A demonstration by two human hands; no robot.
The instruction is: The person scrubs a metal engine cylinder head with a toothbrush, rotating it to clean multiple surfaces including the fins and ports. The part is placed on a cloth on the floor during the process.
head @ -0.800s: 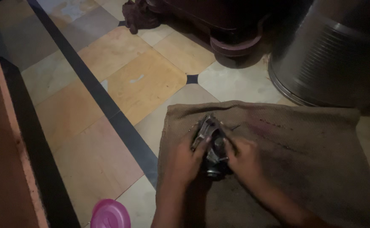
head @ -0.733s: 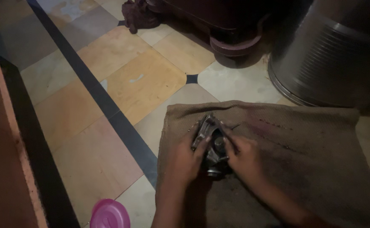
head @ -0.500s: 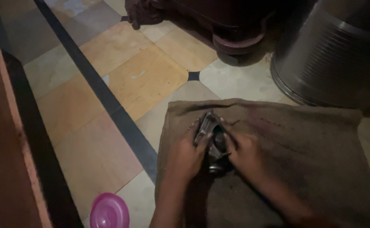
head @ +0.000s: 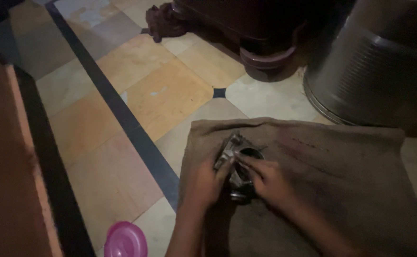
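Far left of the frame, a reddish-brown slab (head: 4, 166) fills the edge, dim and out of focus, with a dark band running beside it. Low down, just left of centre, a round pink lid (head: 125, 240) sits on the tiled floor (head: 123, 119), well apart from the hands.

Now to the middle: a brown sackcloth (head: 351, 190) is spread over the tiles, and on its upper left part rests a small metal part (head: 239, 166), greyish, with a round dark opening facing up. The left hand (head: 206, 183) is clamped around its left flank, fingers curled over the near edge, thumb reaching up toward the rim. The right hand (head: 265, 178) comes in from the lower right, fingers drawn together and pressed onto the rim of that round opening; whether it pinches anything small there, I cannot tell in this light.

The metal part lies between the two hands, touching both, its long axis running from the upper left corner of the cloth down toward the wrists. Both hands are equally close.

Upper centre, dark maroon furniture feet (head: 265, 52) stand on the tiles; upper right, a big ribbed metal drum (head: 375, 71) looms beside the cloth.
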